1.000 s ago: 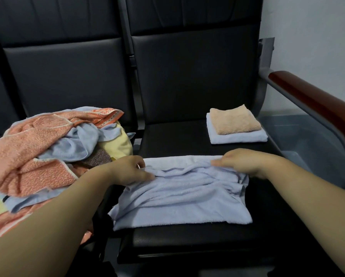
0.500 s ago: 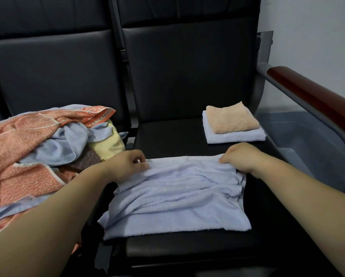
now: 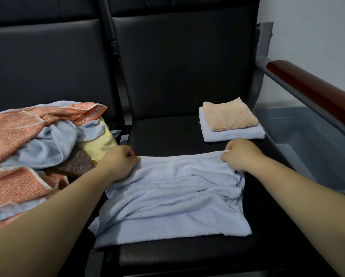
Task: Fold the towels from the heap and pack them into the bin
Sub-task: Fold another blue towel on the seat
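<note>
A wrinkled light blue towel (image 3: 171,198) lies spread on the black seat (image 3: 167,130). My left hand (image 3: 119,162) pinches its far left corner and my right hand (image 3: 240,153) pinches its far right corner. A heap of towels (image 3: 33,140), orange, blue, yellow and brown, is piled on the seat to the left. Two folded towels are stacked at the back right of the seat: a peach towel (image 3: 228,114) on a light blue one (image 3: 233,134). The grey bin (image 3: 315,144) stands beyond the armrest on the right.
A wooden-topped armrest (image 3: 311,92) on a grey metal frame runs between the seat and the bin. Black seat backs (image 3: 183,62) rise behind. A white wall is at the far right.
Both hands have slid from the towel's middle to its far edge and now pinch the far corners. The far edge is pulled straighter.
</note>
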Available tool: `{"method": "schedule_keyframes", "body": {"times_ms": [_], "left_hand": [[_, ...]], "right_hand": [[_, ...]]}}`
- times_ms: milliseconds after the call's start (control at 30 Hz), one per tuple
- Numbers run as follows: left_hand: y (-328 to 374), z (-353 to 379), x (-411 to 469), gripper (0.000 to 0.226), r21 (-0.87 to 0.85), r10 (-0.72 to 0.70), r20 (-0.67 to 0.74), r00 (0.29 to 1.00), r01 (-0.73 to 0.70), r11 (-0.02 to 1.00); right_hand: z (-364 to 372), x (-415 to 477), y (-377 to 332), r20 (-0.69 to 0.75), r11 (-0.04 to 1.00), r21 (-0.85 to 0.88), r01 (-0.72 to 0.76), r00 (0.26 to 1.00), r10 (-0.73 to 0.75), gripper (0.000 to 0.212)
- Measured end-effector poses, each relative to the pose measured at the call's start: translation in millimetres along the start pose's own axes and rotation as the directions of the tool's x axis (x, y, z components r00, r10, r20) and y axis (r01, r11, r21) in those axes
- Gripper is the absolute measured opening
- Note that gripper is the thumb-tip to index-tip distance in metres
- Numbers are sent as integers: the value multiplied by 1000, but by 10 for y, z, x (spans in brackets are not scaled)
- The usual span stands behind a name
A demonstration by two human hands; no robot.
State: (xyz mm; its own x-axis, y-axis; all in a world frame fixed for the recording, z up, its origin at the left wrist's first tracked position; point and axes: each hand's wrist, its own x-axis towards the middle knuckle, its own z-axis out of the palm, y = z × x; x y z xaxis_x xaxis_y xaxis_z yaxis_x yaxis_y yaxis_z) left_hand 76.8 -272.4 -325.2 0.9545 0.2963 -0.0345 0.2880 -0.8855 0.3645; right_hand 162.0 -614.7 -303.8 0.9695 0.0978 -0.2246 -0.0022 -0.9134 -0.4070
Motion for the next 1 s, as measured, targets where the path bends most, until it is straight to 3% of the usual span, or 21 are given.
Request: {"method": "schedule_keyframes", "body": {"times_ms": [233, 433, 667, 833, 900, 1000], "left_hand": [[-2, -23, 24, 16, -18, -47, 64, 997, 48, 999], [-7, -143, 14, 24, 83, 12, 174, 985, -27, 996], [31, -418, -159, 21, -53, 78, 62, 995, -75, 996], [-123, -612, -364, 20, -31, 126, 42, 991, -124, 992], [-183, -670, -469, 22, 18, 112, -3, 994, -112, 994], [-177, -758, -607, 17, -49, 13, -70, 997, -16, 999]], "right_hand": [[15, -13, -34, -11, 997, -72, 6, 1000, -7, 20], [17, -73, -64, 51, 989, -147, 3, 999, 4, 26], [-55, -243, -11, -109, 995, 29, 94, 990, -90, 13], [-123, -362, 27, -140, 990, 75, 118, 984, -106, 24], [-148, -423, 24, -143, 987, 107, 117, 985, -101, 28], [-189, -494, -18, -146, 959, 267, 95, 988, -57, 32]]}}
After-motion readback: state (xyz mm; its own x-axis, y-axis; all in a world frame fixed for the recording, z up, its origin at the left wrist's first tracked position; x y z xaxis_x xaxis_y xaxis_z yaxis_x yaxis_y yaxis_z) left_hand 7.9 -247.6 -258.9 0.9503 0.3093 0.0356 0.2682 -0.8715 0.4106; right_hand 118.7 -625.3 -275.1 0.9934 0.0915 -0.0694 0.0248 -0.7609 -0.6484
